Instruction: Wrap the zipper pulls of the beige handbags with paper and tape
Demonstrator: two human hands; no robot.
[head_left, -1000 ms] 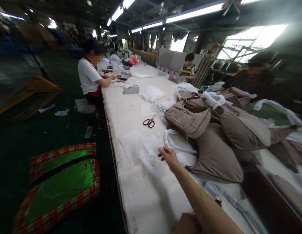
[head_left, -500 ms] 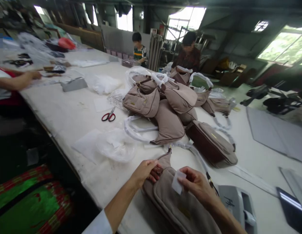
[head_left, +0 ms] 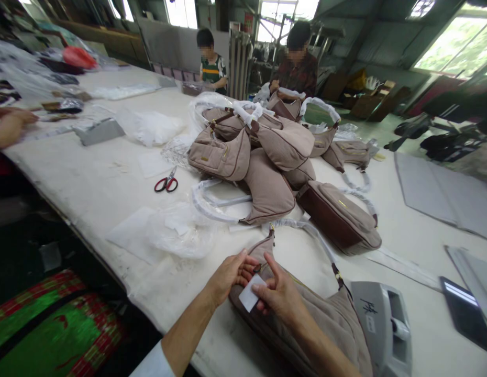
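Note:
A taupe handbag (head_left: 325, 319) with brown trim lies on the table in front of me, its plastic-wrapped strap (head_left: 316, 243) stretched out behind it. My left hand (head_left: 230, 277) is at the bag's left end, fingers curled against a small dark zipper pull (head_left: 258, 268). Between thumb and fingers, my right hand (head_left: 280, 293) pinches a small white card (head_left: 249, 294), held over the bag's upper edge close to my left fingertips. My right index finger points up past the zipper. The fingertips of my left hand are partly hidden.
Several similar bags (head_left: 270, 183) are heaped beyond my hands. Red-handled scissors (head_left: 166, 183) and clear plastic bags (head_left: 183, 230) lie to the left. A grey device (head_left: 380, 324) and a dark tablet (head_left: 467, 311) are at right. Two people (head_left: 296, 63) work across the table; another person's hand (head_left: 10, 125) shows far left.
My right hand has moved left with the white card, up to my left hand. The bag has tipped so its zippered top edge shows more. The whole view has shifted slightly.

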